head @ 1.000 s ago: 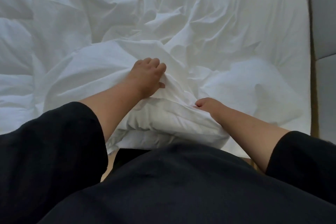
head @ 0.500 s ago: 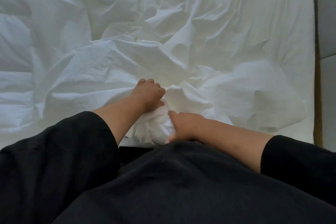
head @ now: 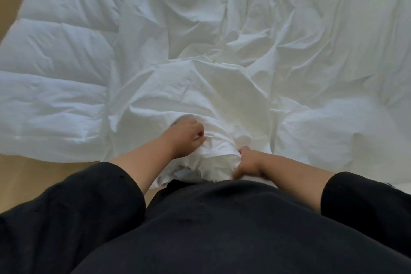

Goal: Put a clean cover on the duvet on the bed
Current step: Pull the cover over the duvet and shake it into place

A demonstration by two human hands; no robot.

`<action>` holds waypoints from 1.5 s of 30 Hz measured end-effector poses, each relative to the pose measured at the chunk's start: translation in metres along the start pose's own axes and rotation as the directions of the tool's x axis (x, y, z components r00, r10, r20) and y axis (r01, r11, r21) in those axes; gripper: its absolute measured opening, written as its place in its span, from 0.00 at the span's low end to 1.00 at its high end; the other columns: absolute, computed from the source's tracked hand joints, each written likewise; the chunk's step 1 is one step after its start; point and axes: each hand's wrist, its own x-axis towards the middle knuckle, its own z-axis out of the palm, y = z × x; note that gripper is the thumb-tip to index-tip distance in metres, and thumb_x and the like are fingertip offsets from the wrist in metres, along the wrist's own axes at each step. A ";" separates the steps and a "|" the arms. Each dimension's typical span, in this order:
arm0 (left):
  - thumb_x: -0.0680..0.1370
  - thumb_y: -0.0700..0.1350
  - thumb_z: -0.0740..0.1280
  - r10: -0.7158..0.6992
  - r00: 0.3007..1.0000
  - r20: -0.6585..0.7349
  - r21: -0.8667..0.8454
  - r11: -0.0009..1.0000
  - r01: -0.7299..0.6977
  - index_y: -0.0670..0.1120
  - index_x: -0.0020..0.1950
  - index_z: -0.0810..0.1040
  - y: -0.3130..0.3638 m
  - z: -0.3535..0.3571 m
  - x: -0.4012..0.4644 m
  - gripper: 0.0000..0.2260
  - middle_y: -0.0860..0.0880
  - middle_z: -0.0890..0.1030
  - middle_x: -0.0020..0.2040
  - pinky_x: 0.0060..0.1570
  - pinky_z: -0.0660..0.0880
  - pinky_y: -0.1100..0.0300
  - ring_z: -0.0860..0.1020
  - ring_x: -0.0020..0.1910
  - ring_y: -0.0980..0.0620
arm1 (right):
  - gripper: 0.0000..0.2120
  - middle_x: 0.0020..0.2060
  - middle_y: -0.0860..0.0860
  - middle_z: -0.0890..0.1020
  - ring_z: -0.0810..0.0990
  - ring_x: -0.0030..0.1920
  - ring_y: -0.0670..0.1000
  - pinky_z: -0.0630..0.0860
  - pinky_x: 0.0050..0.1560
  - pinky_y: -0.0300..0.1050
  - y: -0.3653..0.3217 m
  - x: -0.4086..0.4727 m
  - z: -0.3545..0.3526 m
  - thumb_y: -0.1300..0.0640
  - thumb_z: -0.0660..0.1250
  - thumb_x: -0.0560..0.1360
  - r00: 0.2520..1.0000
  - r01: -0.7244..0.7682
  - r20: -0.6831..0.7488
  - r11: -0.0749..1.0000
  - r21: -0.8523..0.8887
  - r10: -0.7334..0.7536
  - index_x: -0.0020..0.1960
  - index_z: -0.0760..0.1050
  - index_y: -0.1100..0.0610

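A bunched white duvet cover (head: pixel 222 155) is gripped at the bed's near edge by the left hand (head: pixel 185 138) and, seemingly, the right hand (head: pixel 248 165); the quilted duvet (head: pixel 55 69) lies exposed at the left.

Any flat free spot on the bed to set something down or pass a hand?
Flattest patch: the quilted duvet, left of the crumpled cover. Also smoother cover at the right. Crowded at the near edge, where the left hand and right hand grip bunched fabric.

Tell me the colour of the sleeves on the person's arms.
Black sleeves, plain and unpatterned, clearest in the head view.
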 end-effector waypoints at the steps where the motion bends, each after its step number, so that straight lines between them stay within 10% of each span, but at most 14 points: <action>1: 0.82 0.55 0.62 0.012 1.000 -0.003 -0.018 1.000 -0.012 0.48 0.56 0.78 -0.006 0.000 -0.007 0.12 0.53 0.76 0.53 0.58 0.70 0.55 0.73 0.54 0.51 | 0.42 0.62 0.55 0.76 0.76 0.57 0.58 0.76 0.56 0.53 -0.002 -0.002 0.001 0.50 0.79 0.66 0.999 0.003 -0.052 1.000 0.001 -0.003 0.73 0.62 0.53; 6: 0.78 0.60 0.67 0.181 0.982 -0.061 0.101 0.979 -0.174 0.50 0.59 0.77 -0.029 0.012 -0.042 0.17 0.52 0.77 0.56 0.60 0.68 0.58 0.74 0.57 0.51 | 0.07 0.48 0.49 0.79 0.78 0.48 0.54 0.72 0.43 0.47 0.000 -0.030 0.010 0.49 0.64 0.77 0.889 0.064 -0.428 0.971 -0.232 -0.161 0.50 0.72 0.53; 14: 0.70 0.53 0.76 0.136 0.970 -0.200 0.248 0.965 -0.084 0.47 0.54 0.80 -0.073 0.015 -0.067 0.17 0.48 0.80 0.54 0.63 0.71 0.45 0.78 0.57 0.41 | 0.10 0.40 0.49 0.71 0.72 0.42 0.56 0.64 0.41 0.48 -0.008 -0.082 -0.029 0.52 0.59 0.81 0.548 -0.151 -0.739 0.823 -0.548 -0.392 0.44 0.74 0.54; 18: 0.72 0.51 0.74 0.101 0.963 -0.249 0.226 0.973 -0.044 0.46 0.58 0.78 -0.085 0.012 -0.076 0.17 0.48 0.78 0.59 0.63 0.71 0.46 0.76 0.60 0.41 | 0.09 0.46 0.51 0.72 0.70 0.47 0.56 0.64 0.48 0.50 -0.014 -0.071 -0.019 0.56 0.56 0.79 0.575 -0.315 -0.765 0.784 -0.535 -0.291 0.53 0.75 0.51; 24: 0.80 0.55 0.63 -0.260 0.961 -0.091 0.114 0.956 0.270 0.50 0.66 0.72 -0.106 0.047 -0.140 0.17 0.49 0.72 0.65 0.64 0.67 0.51 0.69 0.66 0.46 | 0.24 0.59 0.53 0.76 0.76 0.58 0.58 0.69 0.56 0.54 -0.003 -0.028 0.068 0.49 0.57 0.79 0.731 -0.117 -0.619 0.842 -0.527 -0.287 0.74 0.63 0.52; 30: 0.79 0.56 0.64 -0.449 0.893 -0.016 0.035 0.893 0.449 0.50 0.62 0.75 -0.146 0.078 -0.218 0.15 0.50 0.76 0.60 0.57 0.73 0.51 0.74 0.60 0.47 | 0.35 0.81 0.56 0.51 0.51 0.80 0.59 0.46 0.78 0.62 -0.031 -0.022 0.127 0.46 0.57 0.81 0.734 -0.043 -0.609 0.874 -0.484 -0.301 0.82 0.45 0.54; 36: 0.78 0.55 0.65 -0.520 0.853 0.051 -0.117 0.845 0.522 0.48 0.59 0.75 -0.197 0.076 -0.234 0.14 0.48 0.78 0.56 0.51 0.76 0.51 0.77 0.51 0.48 | 0.24 0.65 0.55 0.76 0.74 0.66 0.59 0.70 0.66 0.56 -0.091 -0.027 0.173 0.48 0.65 0.79 0.608 0.222 -0.612 0.848 -0.481 -0.506 0.72 0.70 0.56; 45: 0.75 0.60 0.71 -0.468 0.870 0.154 -0.414 0.769 0.487 0.48 0.74 0.68 -0.325 0.100 -0.173 0.32 0.50 0.74 0.70 0.63 0.73 0.51 0.74 0.67 0.48 | 0.24 0.67 0.53 0.78 0.76 0.66 0.55 0.74 0.63 0.50 -0.194 0.074 0.293 0.42 0.62 0.81 0.887 0.115 -0.445 0.993 -0.040 -0.121 0.72 0.71 0.52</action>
